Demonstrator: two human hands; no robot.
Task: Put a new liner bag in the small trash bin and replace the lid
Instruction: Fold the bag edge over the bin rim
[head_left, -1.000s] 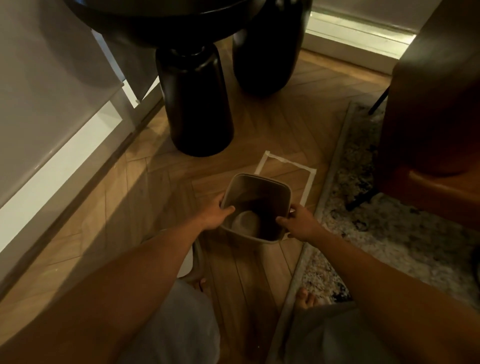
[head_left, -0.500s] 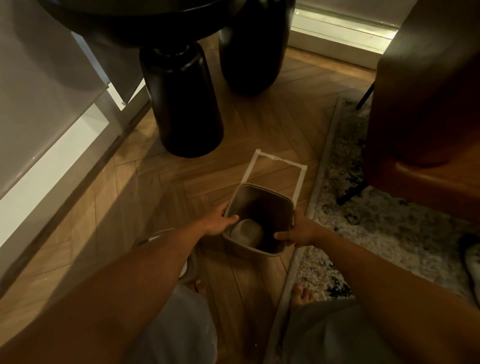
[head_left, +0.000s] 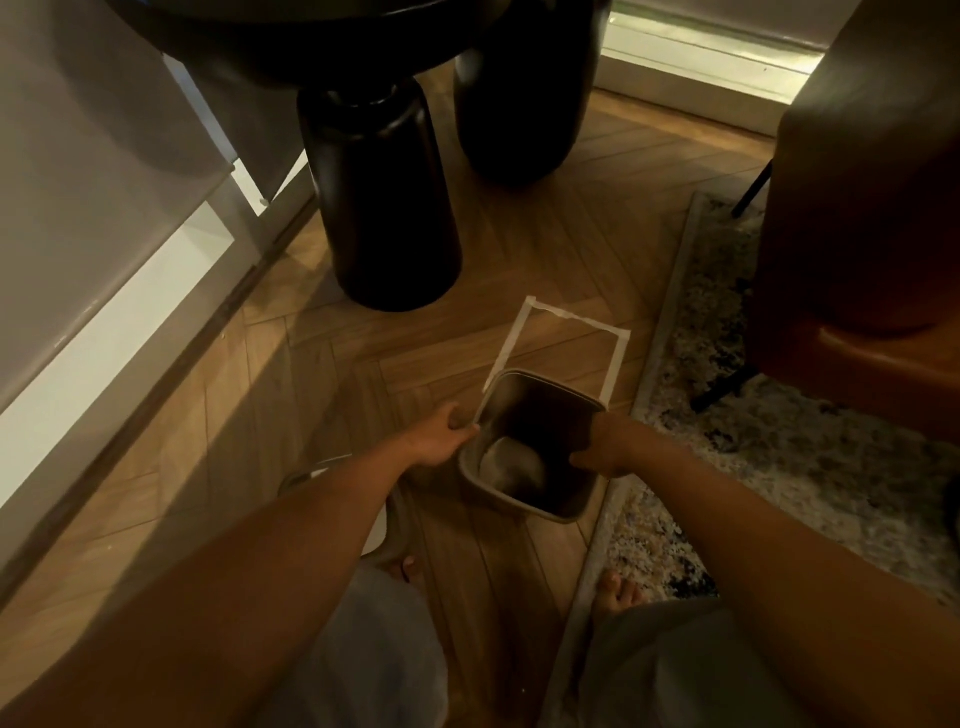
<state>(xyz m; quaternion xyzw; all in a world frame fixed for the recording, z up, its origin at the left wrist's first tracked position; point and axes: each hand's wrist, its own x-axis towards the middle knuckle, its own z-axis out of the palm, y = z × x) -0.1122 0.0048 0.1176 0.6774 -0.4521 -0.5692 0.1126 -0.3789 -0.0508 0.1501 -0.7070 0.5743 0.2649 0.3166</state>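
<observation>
Nearest the viewer, left hand (head_left: 441, 441) and right hand (head_left: 605, 447) clench opposite rims of the unlined bin (head_left: 535, 441). At 12 o'clock, more of the tape outline (head_left: 571, 332) lies exposed than before: bin drawn nearer. No liner or lid identifiable.

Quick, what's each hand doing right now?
Left hand: closed on the left rim of the trash bin.
Right hand: closed on the bin's right rim.

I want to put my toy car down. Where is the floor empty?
Bare wood lies between the white baseboard and the trash bin, and inside the tape outline beyond it. It's crowded around both hands and the black table legs.
</observation>
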